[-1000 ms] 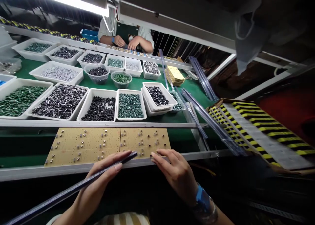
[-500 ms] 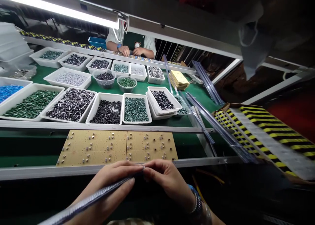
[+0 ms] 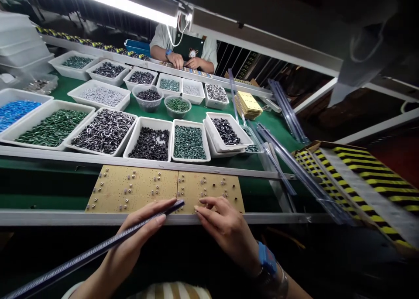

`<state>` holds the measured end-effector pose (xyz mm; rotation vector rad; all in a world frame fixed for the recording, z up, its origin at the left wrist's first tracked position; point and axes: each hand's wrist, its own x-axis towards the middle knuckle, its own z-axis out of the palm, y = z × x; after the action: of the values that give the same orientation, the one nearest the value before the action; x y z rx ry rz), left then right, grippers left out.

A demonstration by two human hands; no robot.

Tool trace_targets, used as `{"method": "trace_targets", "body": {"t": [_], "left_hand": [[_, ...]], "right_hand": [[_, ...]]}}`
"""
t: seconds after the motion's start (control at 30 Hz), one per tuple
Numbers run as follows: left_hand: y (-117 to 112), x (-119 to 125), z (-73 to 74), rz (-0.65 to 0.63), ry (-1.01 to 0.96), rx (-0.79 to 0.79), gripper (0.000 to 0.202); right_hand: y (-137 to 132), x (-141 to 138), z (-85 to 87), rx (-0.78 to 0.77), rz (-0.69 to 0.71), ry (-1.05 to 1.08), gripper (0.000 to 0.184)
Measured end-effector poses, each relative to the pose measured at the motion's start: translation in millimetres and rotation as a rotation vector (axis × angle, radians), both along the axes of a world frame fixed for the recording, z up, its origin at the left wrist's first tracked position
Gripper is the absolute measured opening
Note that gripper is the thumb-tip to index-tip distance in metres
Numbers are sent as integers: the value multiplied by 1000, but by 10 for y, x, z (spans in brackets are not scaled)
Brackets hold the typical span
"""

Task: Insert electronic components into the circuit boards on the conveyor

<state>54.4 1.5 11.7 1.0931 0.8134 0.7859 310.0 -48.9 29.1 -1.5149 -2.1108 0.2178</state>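
My left hand (image 3: 139,233) is closed around a long clear plastic component tube (image 3: 88,252), which is packed with a row of small parts. The tube slants up from the lower left, and its end sticks out just past my fingertips. To the right of that end, my right hand (image 3: 227,229) hovers over the near edge of the circuit boards with thumb and fingertips drawn together. Whatever may be between them is too small to make out. Two tan circuit boards (image 3: 139,181) lie side by side in front, dotted with small metal and black components.
White trays (image 3: 148,157) of loose components stand in rows beyond the rail (image 3: 131,160). Clear tubes (image 3: 288,170) and a yellow-black striped box (image 3: 366,172) are on the right. Opposite, a co-worker's hands (image 3: 185,62) are over other boards. A lamp (image 3: 121,2) hangs overhead.
My right hand has left the tube's end and moved right, over the board edge. The tube's end has come up over the boards in my left hand. The whole view has shifted slightly.
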Motion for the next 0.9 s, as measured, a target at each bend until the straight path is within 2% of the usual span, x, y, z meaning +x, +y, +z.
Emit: {"method": "trace_targets", "body": {"t": [0.1,0.2,0.43,0.57,0.73,0.9], "left_hand": [[31,7,34,7,-7,6,30],[35,-2,23,14,5,6,30],[18,-44,-48,67,83,36,33],[44,-10,-16,21,54,34,30],[60,18,48,41,43,5,29],[42,3,37,33,28,30,27]], "right_hand": [[-14,10,-15,58,41,-166,26],[-4,-13,-45,114,65,-230,27],[-14,-31,-73,139,68,-270,26],[-23,-28,-80,149,78,-305,31],[-21,-36,-95,151,82,-315,33],[-41,-34,-100,141,78,-310,33]]}}
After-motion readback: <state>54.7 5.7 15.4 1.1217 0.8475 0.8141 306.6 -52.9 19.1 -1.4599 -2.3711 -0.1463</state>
